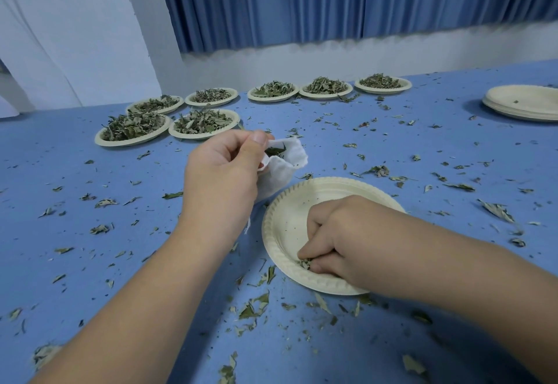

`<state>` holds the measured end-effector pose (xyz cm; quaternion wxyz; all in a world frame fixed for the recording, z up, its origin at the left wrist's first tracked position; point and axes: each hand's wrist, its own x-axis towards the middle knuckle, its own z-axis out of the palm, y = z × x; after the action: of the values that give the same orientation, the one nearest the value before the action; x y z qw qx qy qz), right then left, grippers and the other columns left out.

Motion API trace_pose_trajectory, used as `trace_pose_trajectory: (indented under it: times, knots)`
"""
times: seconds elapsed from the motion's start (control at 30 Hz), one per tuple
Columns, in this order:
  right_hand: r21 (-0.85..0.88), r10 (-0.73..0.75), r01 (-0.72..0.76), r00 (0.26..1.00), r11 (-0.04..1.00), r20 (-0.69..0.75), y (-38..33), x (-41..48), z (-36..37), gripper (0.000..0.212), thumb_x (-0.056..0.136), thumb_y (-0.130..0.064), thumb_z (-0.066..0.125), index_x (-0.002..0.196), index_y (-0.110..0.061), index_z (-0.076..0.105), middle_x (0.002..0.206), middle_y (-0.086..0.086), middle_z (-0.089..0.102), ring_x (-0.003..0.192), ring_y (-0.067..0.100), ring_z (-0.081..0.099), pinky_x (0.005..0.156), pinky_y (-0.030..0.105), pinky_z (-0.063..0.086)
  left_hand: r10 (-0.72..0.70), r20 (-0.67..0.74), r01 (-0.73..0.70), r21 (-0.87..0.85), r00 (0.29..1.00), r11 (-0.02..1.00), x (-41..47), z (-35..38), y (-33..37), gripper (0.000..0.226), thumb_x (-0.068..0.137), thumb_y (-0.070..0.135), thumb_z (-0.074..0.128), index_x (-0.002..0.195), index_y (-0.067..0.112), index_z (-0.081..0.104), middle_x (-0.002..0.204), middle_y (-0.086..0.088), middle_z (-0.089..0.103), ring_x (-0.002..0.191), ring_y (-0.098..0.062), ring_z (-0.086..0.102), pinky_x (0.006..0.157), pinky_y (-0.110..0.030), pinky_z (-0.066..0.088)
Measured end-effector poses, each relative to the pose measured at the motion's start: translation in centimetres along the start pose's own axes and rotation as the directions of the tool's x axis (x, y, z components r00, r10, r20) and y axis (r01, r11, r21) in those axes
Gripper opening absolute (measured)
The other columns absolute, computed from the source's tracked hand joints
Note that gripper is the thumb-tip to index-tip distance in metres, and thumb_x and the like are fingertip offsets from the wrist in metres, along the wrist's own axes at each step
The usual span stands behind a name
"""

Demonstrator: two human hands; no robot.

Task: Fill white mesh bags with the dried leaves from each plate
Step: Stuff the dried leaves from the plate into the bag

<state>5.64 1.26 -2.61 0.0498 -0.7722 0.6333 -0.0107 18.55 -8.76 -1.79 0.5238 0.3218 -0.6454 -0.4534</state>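
Littering the blue tabletop (45,157), dried leaf scraps (253,308) below pleated blue curtains (302,0).

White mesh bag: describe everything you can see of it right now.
The white mesh bag is a small pouch of thin, soft-looking white fabric. The left hand pinches its rim, holding the mouth open and upward; dark dried leaves show inside. Its body sags toward the blue table, just beyond the near plate. Whether it rests on the table cannot be told.
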Motion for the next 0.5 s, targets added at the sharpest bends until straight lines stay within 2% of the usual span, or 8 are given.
trace_pose_trajectory:
  times: [0.1,0.23,0.3,0.37,0.43,0.5]
  knots:
    - [0.015,-0.045,0.046,0.999,0.999,-0.028,0.0,-0.1,-0.3,0.022,0.092,-0.017,0.053,0.099,-0.005,0.070,0.105,0.016,0.062,0.095,0.027,0.058,0.069,0.036,0.040,-0.004,-0.001,0.004,-0.003,1.000,1.000,0.0,0.0,0.0,0.021,0.097,0.019,0.057,0.083,0.019,0.072,0.047,0.016,0.045,0.040,-0.002,0.037,0.050,-0.024,0.029]
    - [0.107,-0.066,0.076,0.993,0.991,-0.095,0.3,-0.7,-0.4,0.019,0.091,-0.020,0.057,0.086,-0.013,0.074,0.090,0.002,0.064,0.082,0.014,0.054,0.066,0.026,0.039,-0.009,-0.002,0.009,-0.014,1.000,1.000,0.0,-0.1,0.0,0.021,0.097,0.019,0.058,0.083,0.020,0.072,0.047,0.017,0.044,0.040,-0.002,0.037,0.050,-0.023,0.029]
    - [0.254,0.001,0.029,0.993,0.967,-0.115,0.9,-1.0,-0.8,0.013,0.088,-0.022,0.065,0.085,-0.024,0.077,0.086,-0.010,0.065,0.081,0.003,0.054,0.064,0.016,0.041,-0.012,-0.001,0.012,-0.019,1.000,1.000,0.0,-0.1,0.1,0.021,0.097,0.020,0.058,0.082,0.021,0.073,0.047,0.017,0.045,0.040,-0.002,0.038,0.050,-0.023,0.029]
    - [0.454,0.102,-0.033,0.986,0.890,-0.129,1.6,-1.3,-1.6,0.011,0.083,-0.023,0.071,0.082,-0.032,0.077,0.082,-0.018,0.067,0.071,-0.003,0.060,0.068,0.016,0.047,-0.017,0.003,0.017,-0.025,1.000,1.000,-0.1,-0.1,0.2,0.021,0.096,0.021,0.059,0.081,0.022,0.074,0.047,0.017,0.045,0.040,-0.002,0.038,0.050,-0.024,0.029]
    - [0.571,0.172,-0.053,0.972,0.819,-0.157,2.2,-1.4,-2.6,0.015,0.081,-0.020,0.073,0.077,-0.034,0.077,0.080,-0.016,0.069,0.065,0.002,0.064,0.069,0.023,0.052,-0.027,0.001,0.027,-0.032,1.000,0.999,-0.3,-0.2,0.4,0.022,0.095,0.023,0.061,0.078,0.023,0.075,0.047,0.017,0.045,0.040,-0.002,0.038,0.051,-0.025,0.028]
    - [0.624,0.207,-0.030,0.955,0.781,-0.214,2.5,-1.5,-3.8,0.015,0.079,-0.018,0.074,0.074,-0.032,0.077,0.077,-0.009,0.071,0.060,0.005,0.064,0.068,0.023,0.052,-0.033,0.003,0.033,-0.034,0.999,0.999,-0.3,-0.2,0.6,0.024,0.094,0.023,0.062,0.074,0.023,0.076,0.047,0.016,0.044,0.040,-0.003,0.037,0.051,-0.026,0.028]
